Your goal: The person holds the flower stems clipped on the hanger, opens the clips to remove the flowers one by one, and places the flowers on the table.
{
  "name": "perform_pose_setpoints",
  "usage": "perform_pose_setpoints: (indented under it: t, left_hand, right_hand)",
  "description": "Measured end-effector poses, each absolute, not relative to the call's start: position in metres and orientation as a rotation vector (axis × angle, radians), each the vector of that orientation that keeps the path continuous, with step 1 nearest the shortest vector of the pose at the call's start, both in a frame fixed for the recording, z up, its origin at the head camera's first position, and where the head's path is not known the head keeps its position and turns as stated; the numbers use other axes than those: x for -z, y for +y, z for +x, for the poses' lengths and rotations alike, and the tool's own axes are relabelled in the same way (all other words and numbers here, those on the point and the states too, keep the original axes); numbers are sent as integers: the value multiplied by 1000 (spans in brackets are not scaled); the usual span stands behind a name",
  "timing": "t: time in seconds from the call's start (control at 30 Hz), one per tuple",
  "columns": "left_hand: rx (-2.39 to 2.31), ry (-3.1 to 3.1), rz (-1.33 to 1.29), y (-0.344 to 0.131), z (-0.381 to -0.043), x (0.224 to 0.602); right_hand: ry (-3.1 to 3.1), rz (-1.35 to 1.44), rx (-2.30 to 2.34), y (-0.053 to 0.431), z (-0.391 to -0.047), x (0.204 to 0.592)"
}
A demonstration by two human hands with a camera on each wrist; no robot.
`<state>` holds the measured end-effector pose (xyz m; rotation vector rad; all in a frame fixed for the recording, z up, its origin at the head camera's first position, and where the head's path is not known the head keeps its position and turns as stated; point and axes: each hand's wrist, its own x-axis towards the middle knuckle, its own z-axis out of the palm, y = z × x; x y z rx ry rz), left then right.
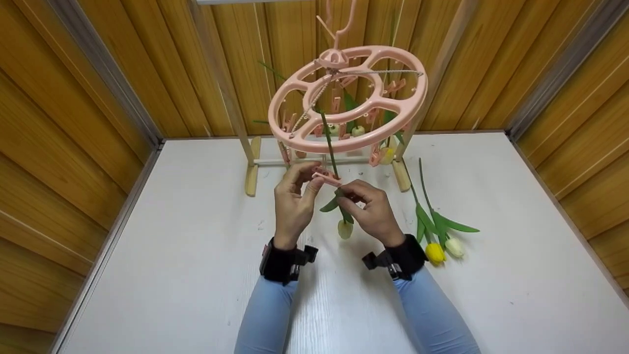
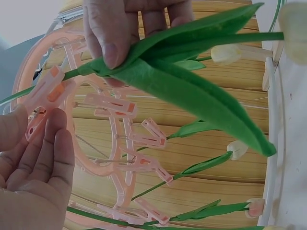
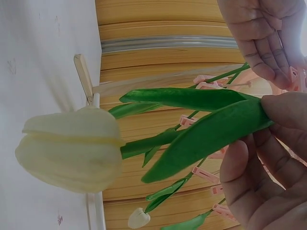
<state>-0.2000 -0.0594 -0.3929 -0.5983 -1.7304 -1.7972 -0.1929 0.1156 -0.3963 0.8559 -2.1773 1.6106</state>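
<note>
My left hand [image 1: 294, 201] pinches a pink clothespin [image 2: 48, 91] by its handle end, below the front rim of a round pink hanging dryer [image 1: 344, 142]. A white tulip [image 3: 72, 148] hangs head down, its green stem [image 1: 328, 140] rising past the dryer's rim. With thumb and fingers my right hand [image 1: 373, 209] pinches this stem at the base of the leaves [image 2: 192, 91], just beside the clothespin. In the left wrist view the stem passes at the clothespin's jaws. Other clothespins [image 2: 144, 165] on the dryer hold several tulips upside down.
A wooden stand [image 1: 402, 174] with a white crossbar [image 1: 275, 162] stands behind the hands on the white table [image 1: 147, 275]. Right of the right hand lie a yellow tulip [image 1: 435, 253] and a white tulip [image 1: 455, 247]. Wood-patterned walls [image 1: 64, 147] surround the table.
</note>
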Motion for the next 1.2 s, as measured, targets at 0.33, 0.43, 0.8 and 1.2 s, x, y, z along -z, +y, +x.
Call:
perform_pose_setpoints:
  t: [0.33, 0.43, 0.8, 1.2]
  left_hand:
    - [1792, -1726, -554, -59, -200, 394]
    - [1802, -1716, -553, -59, -199, 393]
    - [1796, -1729, -519, -59, -198, 393]
    - [1815, -1726, -512, -59, -199, 394]
  right_hand:
    - [-2191, 861, -1601, 122, -209, 419]
    - [-2192, 873, -1597, 124, -212, 424]
    - [-2161, 885, -1610, 126, -212, 423]
    - [-2172, 871, -1612, 128, -213, 424]
